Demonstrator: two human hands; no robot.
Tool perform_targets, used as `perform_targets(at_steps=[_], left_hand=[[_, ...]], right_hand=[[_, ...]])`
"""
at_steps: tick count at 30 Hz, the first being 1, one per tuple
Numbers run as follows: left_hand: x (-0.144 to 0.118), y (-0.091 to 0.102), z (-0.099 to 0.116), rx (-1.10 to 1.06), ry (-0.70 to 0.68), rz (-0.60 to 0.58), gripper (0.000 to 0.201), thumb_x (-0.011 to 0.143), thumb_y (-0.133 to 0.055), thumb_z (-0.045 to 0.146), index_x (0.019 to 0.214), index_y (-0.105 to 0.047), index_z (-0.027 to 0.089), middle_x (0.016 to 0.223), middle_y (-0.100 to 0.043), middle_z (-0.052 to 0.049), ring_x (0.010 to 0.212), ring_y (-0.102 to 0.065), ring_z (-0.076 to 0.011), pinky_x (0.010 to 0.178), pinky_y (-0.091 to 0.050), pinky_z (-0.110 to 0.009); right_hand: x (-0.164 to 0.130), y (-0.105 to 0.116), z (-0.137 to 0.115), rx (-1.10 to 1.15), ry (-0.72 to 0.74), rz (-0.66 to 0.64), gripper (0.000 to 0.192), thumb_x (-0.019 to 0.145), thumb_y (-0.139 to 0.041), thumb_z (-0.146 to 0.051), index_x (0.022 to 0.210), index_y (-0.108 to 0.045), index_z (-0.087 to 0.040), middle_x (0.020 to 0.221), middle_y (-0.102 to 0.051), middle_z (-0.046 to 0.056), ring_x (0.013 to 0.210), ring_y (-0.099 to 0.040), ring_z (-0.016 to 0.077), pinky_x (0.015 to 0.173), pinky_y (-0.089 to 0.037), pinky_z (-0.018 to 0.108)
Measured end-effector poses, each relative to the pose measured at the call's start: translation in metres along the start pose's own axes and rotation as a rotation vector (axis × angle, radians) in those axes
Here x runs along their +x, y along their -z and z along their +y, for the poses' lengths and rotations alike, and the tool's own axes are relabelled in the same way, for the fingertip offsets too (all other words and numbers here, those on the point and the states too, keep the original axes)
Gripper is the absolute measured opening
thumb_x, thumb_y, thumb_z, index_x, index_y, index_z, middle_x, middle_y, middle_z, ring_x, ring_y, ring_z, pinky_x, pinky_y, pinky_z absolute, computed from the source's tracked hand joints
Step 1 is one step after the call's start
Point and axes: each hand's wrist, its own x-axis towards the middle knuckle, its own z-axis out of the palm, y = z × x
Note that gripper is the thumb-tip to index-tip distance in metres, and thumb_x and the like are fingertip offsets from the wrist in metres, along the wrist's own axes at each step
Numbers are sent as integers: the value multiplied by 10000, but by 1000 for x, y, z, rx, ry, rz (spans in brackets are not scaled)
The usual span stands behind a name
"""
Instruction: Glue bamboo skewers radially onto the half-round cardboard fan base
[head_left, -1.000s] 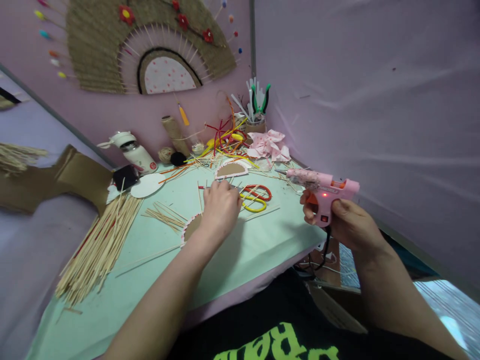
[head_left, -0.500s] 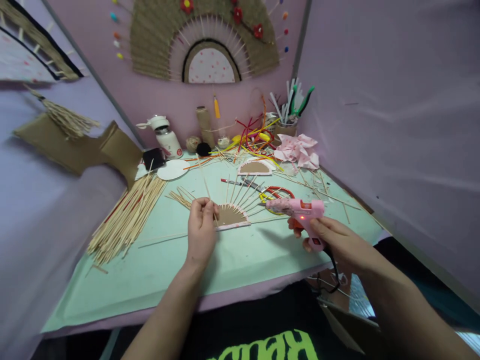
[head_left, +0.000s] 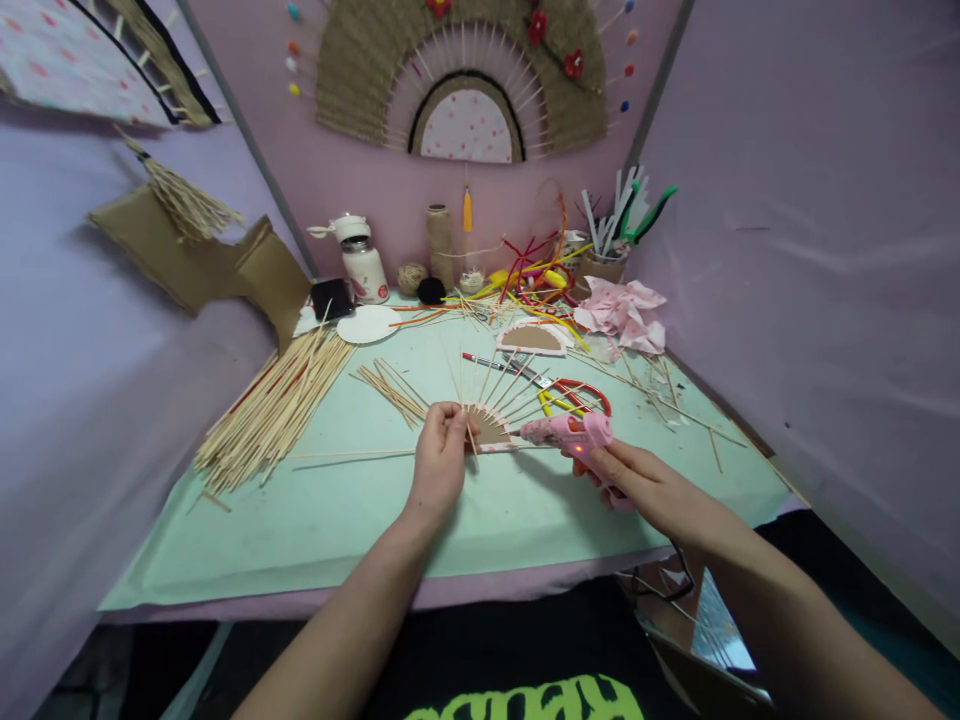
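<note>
A small brown cardboard half-circle (head_left: 491, 431) with a pale pink edge lies on the table, thin sticks fanning out from its curved side. At its left end, my left hand (head_left: 441, 452) pinches a thin wooden stick (head_left: 474, 453) between thumb and fingers. My right hand (head_left: 637, 482) is wrapped round the grip of a pink glue gun (head_left: 571, 432), whose light glows orange. The gun's nozzle points left, close to the right part of the cardboard; whether it touches cannot be made out. My left fingers hide the half-circle's left corner.
Red-and-yellow-handled scissors (head_left: 577, 398) lie behind the sticks. A large pile of sticks (head_left: 277, 410) is at left, with a smaller bunch (head_left: 390, 390) nearer. Another cardboard half-circle (head_left: 532, 340), pink crumpled cloth (head_left: 622, 312) and a white bottle (head_left: 365, 270) stand or lie farther back.
The camera view has shifted, so the scene sits farther right. The glue gun has come left, its nozzle nearer the cardboard half-circle. My left hand still pinches the stick, which leans differently.
</note>
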Motion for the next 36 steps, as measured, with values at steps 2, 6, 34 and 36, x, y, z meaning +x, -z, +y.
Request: perform_targets(at_steps=[2,6,34,36], left_hand=[[0,0,0,19,4,2,204,939,-509,387,845,-498,207,790,-592,24,661,-547,-100,641,-475,-228],[0,-1,1,58,3,11,196,943,-499,376,842,-504,208,782,-600,21,669,-556,-106,646,-470,-233],[4,-1,-12,-25,54,3,193,928,-525,388,870,-480,210,751,-584,40,641,-613,-107,649,-489,-251],[4,-1,-12,-5,49,4,190,933,-520,386,875,-482,210,760,-586,39,650,-615,-109,645,-480,-249]], right_hand=[[2,-1,0,-11,3,-5,576,846,-466,-760,848,-654,-216,826,-625,48,723,-548,204,688,-487,338],[3,-3,-4,-45,7,-15,589,849,-445,-770,825,-633,-212,767,-595,34,706,-540,200,686,-476,337],[11,-3,-4,-107,-16,-35,694,809,-428,-834,850,-680,-189,834,-669,80,747,-583,223,689,-495,353],[11,-3,-4,-110,-19,-40,701,796,-437,-840,864,-686,-188,859,-678,83,770,-592,228,710,-509,359]])
